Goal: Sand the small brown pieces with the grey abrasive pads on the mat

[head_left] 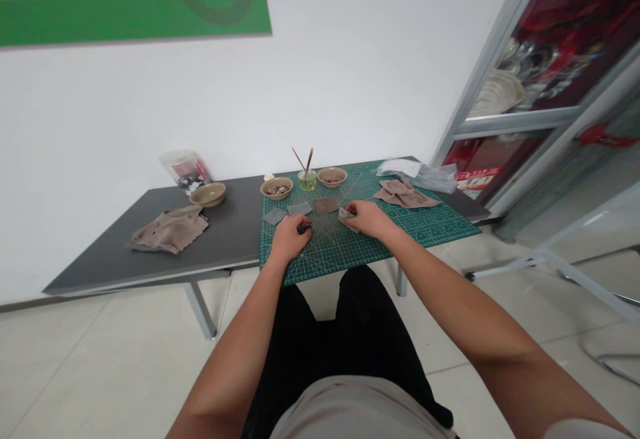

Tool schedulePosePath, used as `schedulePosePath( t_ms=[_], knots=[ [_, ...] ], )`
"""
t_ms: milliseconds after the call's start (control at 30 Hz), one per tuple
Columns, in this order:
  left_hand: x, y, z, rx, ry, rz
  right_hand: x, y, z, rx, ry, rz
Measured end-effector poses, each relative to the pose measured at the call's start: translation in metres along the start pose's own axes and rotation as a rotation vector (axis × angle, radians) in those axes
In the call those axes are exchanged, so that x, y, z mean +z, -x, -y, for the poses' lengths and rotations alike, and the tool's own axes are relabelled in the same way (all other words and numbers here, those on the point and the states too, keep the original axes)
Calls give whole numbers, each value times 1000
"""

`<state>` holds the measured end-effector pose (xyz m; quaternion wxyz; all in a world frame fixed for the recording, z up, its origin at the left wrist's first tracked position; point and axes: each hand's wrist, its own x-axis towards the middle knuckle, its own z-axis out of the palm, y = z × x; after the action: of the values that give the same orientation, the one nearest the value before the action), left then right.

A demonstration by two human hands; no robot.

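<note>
Grey shirt (360, 407) sits nearest me; at left I see the left hand (291, 235) curled, back upward, its grip closed on a small dark object (304, 228); at right, the right hand (370, 218) angles inward, pinching a pale piece (346, 218) over the green mat (335, 256).

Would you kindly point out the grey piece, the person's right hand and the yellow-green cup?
Grey piece (345, 215), head view: its uncovered part.
Right hand (370, 218), head view: back of hand.
Yellow-green cup (307, 182), head view: front wall.
</note>
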<state>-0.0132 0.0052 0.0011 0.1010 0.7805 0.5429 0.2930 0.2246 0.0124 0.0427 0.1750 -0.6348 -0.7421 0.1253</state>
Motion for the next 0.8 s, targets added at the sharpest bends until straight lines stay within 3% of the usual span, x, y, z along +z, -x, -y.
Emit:
schedulePosePath(
  t_ms=[100,433,800],
  knots=[
    [0,-1,0,-8,-6,3,2,0,-6,12,1,7],
    [-2,1,-1,-33,31,-9,-9,-31,-28,229,42,-210],
    [2,3,-2,56,-73,-5,17,-83,-26,359,123,-15]
  ],
)
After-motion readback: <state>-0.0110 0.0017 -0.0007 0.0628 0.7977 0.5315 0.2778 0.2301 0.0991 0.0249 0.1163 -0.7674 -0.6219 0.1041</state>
